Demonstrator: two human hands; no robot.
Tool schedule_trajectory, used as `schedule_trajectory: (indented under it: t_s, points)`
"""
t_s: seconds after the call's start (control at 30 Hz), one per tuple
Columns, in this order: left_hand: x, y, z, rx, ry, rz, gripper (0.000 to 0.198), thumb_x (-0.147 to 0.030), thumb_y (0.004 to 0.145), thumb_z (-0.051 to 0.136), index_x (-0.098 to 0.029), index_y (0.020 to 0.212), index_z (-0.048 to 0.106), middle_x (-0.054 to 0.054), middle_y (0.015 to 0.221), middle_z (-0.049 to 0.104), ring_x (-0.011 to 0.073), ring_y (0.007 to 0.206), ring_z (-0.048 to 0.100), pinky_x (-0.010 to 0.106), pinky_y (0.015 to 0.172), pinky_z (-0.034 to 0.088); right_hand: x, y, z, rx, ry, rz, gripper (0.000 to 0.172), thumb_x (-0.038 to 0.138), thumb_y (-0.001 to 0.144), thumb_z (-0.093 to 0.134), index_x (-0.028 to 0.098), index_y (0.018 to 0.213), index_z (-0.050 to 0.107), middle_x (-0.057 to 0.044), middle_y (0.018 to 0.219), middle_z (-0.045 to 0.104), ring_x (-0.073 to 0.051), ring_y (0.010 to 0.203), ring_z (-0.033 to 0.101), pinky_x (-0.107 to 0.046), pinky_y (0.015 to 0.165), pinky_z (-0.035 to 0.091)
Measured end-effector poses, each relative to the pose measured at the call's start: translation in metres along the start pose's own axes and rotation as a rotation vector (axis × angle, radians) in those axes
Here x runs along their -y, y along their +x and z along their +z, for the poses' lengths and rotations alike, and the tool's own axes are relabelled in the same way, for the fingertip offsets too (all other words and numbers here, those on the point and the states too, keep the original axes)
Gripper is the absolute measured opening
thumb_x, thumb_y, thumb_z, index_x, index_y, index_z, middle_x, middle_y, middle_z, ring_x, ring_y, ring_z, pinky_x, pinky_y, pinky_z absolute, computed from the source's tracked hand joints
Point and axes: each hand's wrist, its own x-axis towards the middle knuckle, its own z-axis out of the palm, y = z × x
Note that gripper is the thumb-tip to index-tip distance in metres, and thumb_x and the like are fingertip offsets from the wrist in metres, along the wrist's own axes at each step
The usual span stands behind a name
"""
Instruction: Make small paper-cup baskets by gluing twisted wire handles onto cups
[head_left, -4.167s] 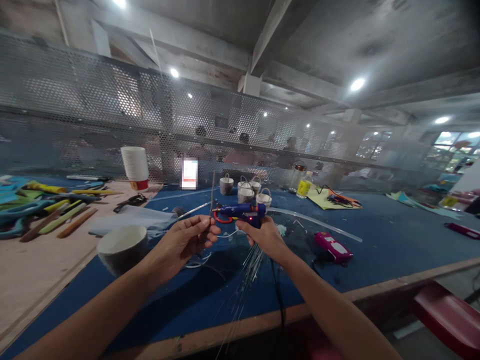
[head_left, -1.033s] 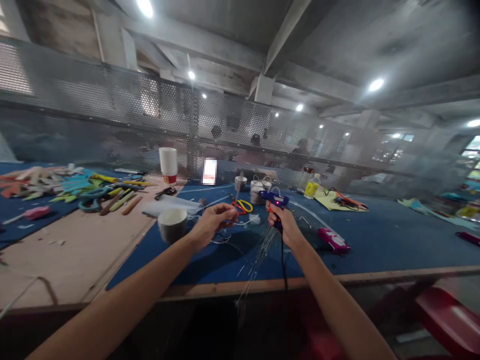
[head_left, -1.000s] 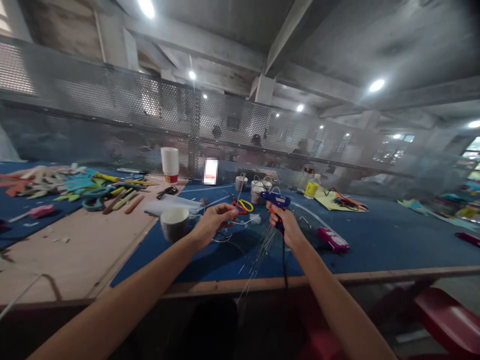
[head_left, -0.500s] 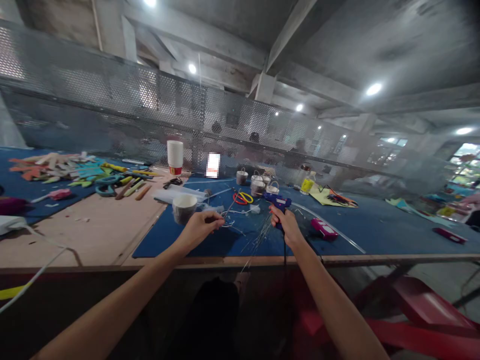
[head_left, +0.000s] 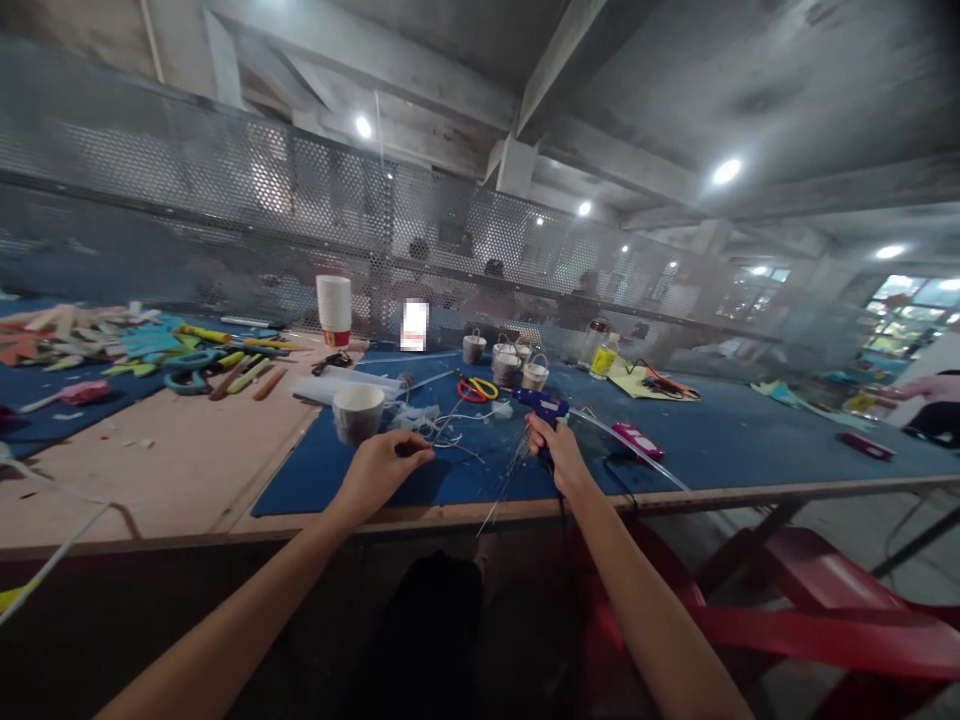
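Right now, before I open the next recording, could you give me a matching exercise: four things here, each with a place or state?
1. Glue gun
2. Paper cups
3. Bottle
4. Bowl

A. Yellow-labelled
B. Just beyond the left hand
C. In the right hand
D. Stacked in a column

Pairs: 1-C, 2-D, 3-A, 4-B.

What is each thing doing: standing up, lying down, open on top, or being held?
Blue glue gun: held in the right hand
Thin strand: seemingly pinched in the left hand
Big grey cup: upright, open on top
Small buckets: upright, handles up
Paper cups: stacked
Yellow-labelled bottle: upright
Red-and-yellow-handled tool: lying down
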Motion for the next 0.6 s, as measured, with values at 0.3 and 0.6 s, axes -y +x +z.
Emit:
schedule_trajectory:
  t_s: [0.3, 0.6]
  points:
    - [0.008, 0.000, -0.002, 0.037, -0.035, -0.022, 0.023, -0.041, 0.079, 0.066, -0.021, 0.083, 0.077, 0.004, 0.086, 0.077, 0.0253, 0.082, 0.066, 0.030, 0.072, 0.043, -0.007, 0.001, -0.004, -0.007, -0.067, -0.003, 0.041, 0.051, 0.074, 0.073, 0.013, 0.088, 0.061, 0.008, 0.052, 0.044, -0.009, 0.046, 0.046, -0.023, 0.048, 0.037]
    - [0.008, -0.002, -0.002, 0.097, -0.073, -0.034, 0.030, -0.043, 0.083, 0.061, -0.017, 0.090, 0.075, 0.005, 0.086, 0.075, 0.0205, 0.072, 0.061, 0.029, 0.065, 0.044, -0.017, 0.004, -0.008, 0.028, -0.143, -0.010, 0.038, 0.051, 0.077, 0.071, 0.014, 0.085, 0.062, 0.006, 0.052, 0.047, -0.009, 0.046, 0.049, -0.023, 0.049, 0.039]
